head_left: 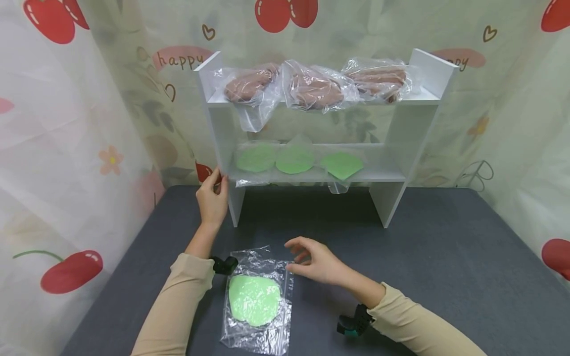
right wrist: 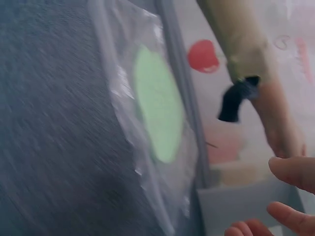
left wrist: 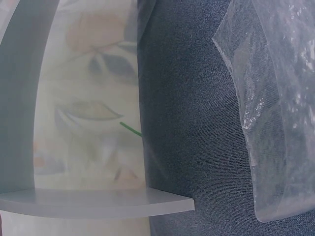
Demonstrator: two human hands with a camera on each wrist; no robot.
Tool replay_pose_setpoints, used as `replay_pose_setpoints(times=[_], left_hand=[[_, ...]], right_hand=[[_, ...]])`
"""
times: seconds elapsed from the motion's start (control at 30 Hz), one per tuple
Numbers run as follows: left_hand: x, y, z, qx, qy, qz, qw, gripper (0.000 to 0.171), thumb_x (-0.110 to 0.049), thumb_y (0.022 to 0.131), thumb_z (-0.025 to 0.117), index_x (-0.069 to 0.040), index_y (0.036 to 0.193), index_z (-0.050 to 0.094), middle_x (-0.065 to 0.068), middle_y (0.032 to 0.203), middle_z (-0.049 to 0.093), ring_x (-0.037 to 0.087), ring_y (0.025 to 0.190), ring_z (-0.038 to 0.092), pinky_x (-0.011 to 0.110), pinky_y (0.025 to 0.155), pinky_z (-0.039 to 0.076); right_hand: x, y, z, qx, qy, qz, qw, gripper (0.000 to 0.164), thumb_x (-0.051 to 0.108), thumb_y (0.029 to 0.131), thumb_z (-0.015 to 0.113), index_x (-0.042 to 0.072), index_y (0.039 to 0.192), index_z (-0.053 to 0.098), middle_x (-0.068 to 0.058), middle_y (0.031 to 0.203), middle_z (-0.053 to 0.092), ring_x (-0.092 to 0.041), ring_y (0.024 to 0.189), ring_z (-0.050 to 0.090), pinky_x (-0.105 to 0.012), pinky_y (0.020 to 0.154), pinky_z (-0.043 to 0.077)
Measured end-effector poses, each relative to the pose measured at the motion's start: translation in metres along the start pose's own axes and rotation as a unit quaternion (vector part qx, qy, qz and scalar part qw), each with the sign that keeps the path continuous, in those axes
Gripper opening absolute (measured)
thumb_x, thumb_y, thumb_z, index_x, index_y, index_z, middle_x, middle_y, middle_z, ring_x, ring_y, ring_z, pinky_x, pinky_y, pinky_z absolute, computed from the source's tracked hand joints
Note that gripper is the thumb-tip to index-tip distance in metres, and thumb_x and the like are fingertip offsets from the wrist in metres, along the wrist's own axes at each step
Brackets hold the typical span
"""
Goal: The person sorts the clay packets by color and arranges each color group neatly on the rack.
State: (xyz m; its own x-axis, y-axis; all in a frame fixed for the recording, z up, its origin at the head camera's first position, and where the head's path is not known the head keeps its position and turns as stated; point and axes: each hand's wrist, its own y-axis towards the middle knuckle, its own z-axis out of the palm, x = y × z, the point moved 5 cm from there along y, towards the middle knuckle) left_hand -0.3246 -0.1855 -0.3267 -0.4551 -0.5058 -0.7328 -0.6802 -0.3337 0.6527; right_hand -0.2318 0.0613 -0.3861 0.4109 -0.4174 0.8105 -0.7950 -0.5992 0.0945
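Note:
At the left side panel of a white two-tier shelf (head_left: 384,205), my left hand (head_left: 213,200) holds the panel's front edge between thumb and fingers. My right hand (head_left: 321,261) hovers beside the upper right corner of a clear zip bag (head_left: 258,333), fingers loosely bent and nothing between them. A flat, light-green round piece (head_left: 255,300) lies inside that bag on the table. In the right wrist view the green piece (right wrist: 158,105) shows through the plastic, with my fingers (right wrist: 293,172) at the lower right. The left wrist view shows the bag's edge (left wrist: 266,147) and no fingers.
Three bagged brown lumpy items, the middle one (head_left: 316,91) among them, sit on the top tier. Three bagged green flat pieces, one (head_left: 342,164) at the right, lie on the lower tier. A dark table (head_left: 467,277) meets patterned cloth (head_left: 147,123) behind and beside.

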Motion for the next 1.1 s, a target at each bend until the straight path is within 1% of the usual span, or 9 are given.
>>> replay_pose_setpoints(times=[0.13, 0.27, 0.37, 0.53, 0.63, 0.7, 0.8, 0.93, 1.1], left_hand=[[0.001, 0.0, 0.0, 0.002, -0.003, -0.002, 1.0, 0.034, -0.005, 0.091, 0.057, -0.001, 0.125, 0.058, 0.024, 0.11, 0.065, 0.032, 0.097, 0.065, 0.028, 0.078, 0.058], [0.002, 0.0, 0.0, 0.002, -0.007, -0.004, 1.0, 0.034, -0.005, 0.091, 0.057, 0.0, 0.125, 0.058, 0.024, 0.11, 0.065, 0.032, 0.098, 0.065, 0.034, 0.08, 0.057], [0.002, -0.001, 0.0, 0.001, -0.009, -0.005, 0.9999, 0.034, -0.004, 0.091, 0.058, 0.001, 0.125, 0.058, 0.024, 0.11, 0.065, 0.031, 0.099, 0.065, 0.041, 0.08, 0.056], [0.001, -0.001, 0.0, -0.001, -0.011, -0.003, 0.9999, 0.035, -0.004, 0.09, 0.058, 0.001, 0.125, 0.058, 0.023, 0.109, 0.065, 0.031, 0.098, 0.065, 0.041, 0.08, 0.057], [0.002, -0.001, 0.0, -0.001, -0.011, -0.002, 0.9999, 0.035, -0.004, 0.091, 0.058, 0.001, 0.125, 0.058, 0.024, 0.11, 0.065, 0.031, 0.098, 0.065, 0.04, 0.08, 0.057], [0.002, -0.001, 0.001, 0.0, -0.011, -0.003, 0.9999, 0.035, -0.004, 0.091, 0.058, 0.001, 0.125, 0.058, 0.024, 0.11, 0.065, 0.031, 0.099, 0.065, 0.04, 0.08, 0.056], [0.002, -0.001, 0.001, 0.001, -0.012, -0.004, 0.9999, 0.034, -0.005, 0.091, 0.057, 0.0, 0.125, 0.058, 0.024, 0.111, 0.065, 0.032, 0.099, 0.065, 0.039, 0.081, 0.057], [0.001, -0.001, 0.001, 0.001, -0.009, -0.002, 1.0, 0.035, -0.005, 0.091, 0.057, 0.0, 0.125, 0.058, 0.024, 0.111, 0.065, 0.031, 0.098, 0.065, 0.034, 0.08, 0.057], [0.001, -0.001, 0.0, 0.0, -0.003, 0.001, 1.0, 0.034, -0.005, 0.091, 0.058, 0.0, 0.125, 0.058, 0.023, 0.109, 0.066, 0.03, 0.097, 0.066, 0.018, 0.076, 0.056]], right_hand=[[-0.003, 0.002, 0.016, 0.032, 0.006, -0.004, 0.999, 0.052, 0.021, 0.085, 0.068, 0.004, 0.13, 0.048, -0.022, 0.126, 0.051, -0.036, 0.109, 0.057, -0.038, 0.085, 0.056], [-0.006, 0.004, 0.029, 0.055, 0.0, 0.0, 0.999, 0.058, 0.021, 0.084, 0.07, 0.002, 0.132, 0.044, -0.023, 0.128, 0.047, -0.037, 0.111, 0.053, -0.046, 0.086, 0.053], [-0.007, 0.006, 0.036, 0.062, -0.013, 0.0, 0.998, 0.061, 0.021, 0.082, 0.072, 0.0, 0.132, 0.043, -0.024, 0.128, 0.046, -0.037, 0.111, 0.051, -0.046, 0.086, 0.053], [-0.006, 0.01, 0.045, 0.061, -0.047, 0.003, 0.997, 0.068, 0.022, 0.077, 0.075, -0.001, 0.133, 0.043, -0.023, 0.126, 0.046, -0.034, 0.111, 0.048, -0.041, 0.087, 0.05], [-0.008, 0.012, 0.05, 0.064, -0.061, 0.019, 0.996, 0.073, 0.025, 0.075, 0.077, 0.001, 0.135, 0.042, -0.021, 0.131, 0.044, -0.035, 0.119, 0.045, -0.046, 0.095, 0.046], [-0.011, 0.014, 0.053, 0.07, -0.067, 0.035, 0.995, 0.077, 0.027, 0.074, 0.078, 0.002, 0.137, 0.04, -0.02, 0.136, 0.042, -0.036, 0.125, 0.042, -0.053, 0.102, 0.041], [-0.013, 0.016, 0.056, 0.077, -0.087, 0.054, 0.992, 0.083, 0.029, 0.071, 0.081, 0.005, 0.138, 0.039, -0.019, 0.139, 0.041, -0.037, 0.128, 0.039, -0.057, 0.103, 0.038], [-0.014, 0.019, 0.059, 0.075, -0.115, 0.064, 0.988, 0.09, 0.031, 0.066, 0.084, 0.006, 0.139, 0.038, -0.019, 0.136, 0.042, -0.037, 0.126, 0.039, -0.056, 0.101, 0.041], [-0.015, 0.021, 0.063, 0.077, -0.12, 0.081, 0.986, 0.093, 0.032, 0.063, 0.086, 0.01, 0.14, 0.037, -0.018, 0.131, 0.041, -0.033, 0.121, 0.04, -0.05, 0.094, 0.046]])
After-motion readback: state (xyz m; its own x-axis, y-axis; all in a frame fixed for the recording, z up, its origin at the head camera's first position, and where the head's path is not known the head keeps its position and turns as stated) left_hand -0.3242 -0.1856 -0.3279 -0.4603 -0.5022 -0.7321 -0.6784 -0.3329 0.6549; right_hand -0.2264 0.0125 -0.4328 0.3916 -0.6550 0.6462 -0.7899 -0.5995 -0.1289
